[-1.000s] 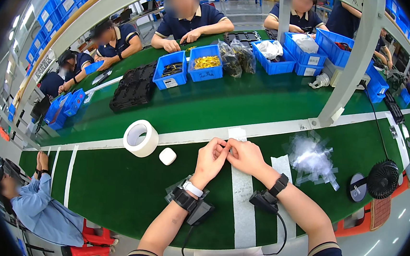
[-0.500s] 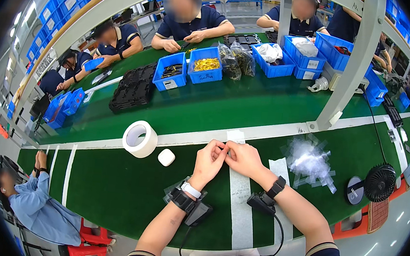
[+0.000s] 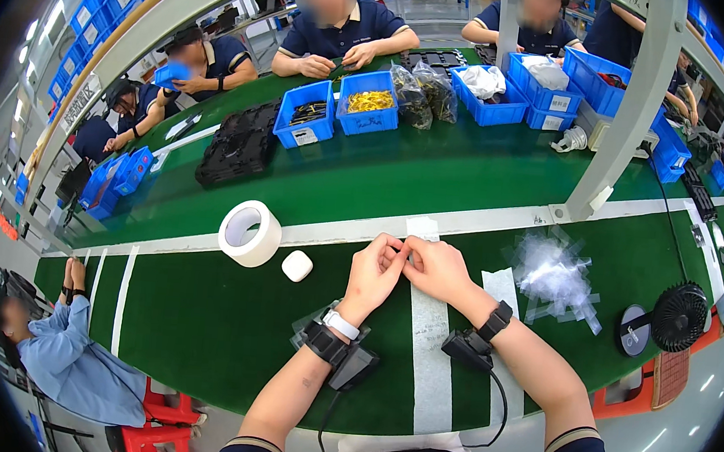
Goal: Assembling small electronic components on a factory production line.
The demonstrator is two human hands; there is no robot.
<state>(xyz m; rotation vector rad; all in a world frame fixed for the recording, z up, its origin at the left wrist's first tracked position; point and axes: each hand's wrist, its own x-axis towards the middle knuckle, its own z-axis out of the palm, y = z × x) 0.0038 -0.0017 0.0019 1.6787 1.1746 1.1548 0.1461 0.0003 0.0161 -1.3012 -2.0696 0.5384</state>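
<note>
My left hand [image 3: 374, 269] and my right hand [image 3: 437, 268] meet above the green table, over the upper end of a white tape strip [image 3: 428, 342]. The fingers of both are pinched together, tip to tip. Whatever they hold, if anything, is too small or hidden to make out. Left of them lie a small white rounded case [image 3: 297, 266] and a big roll of white tape [image 3: 250, 233] resting on its side. To the right is a loose pile of clear plastic pieces [image 3: 552, 275]. Each wrist carries a strapped black device with a cable.
Beyond a white divider strip [image 3: 336, 232] stand blue bins [image 3: 303, 136], one with yellow parts, plus black trays [image 3: 236, 148]. A grey post [image 3: 625, 128] rises at right, near a black fan [image 3: 678, 317]. Several co-workers sit across the table; another person in light blue [image 3: 83, 365] sits at left.
My head view has shifted slightly. Both hands stay pinched together at nearly the same place. Across the table, a co-worker at left has moved a blue bin.
</note>
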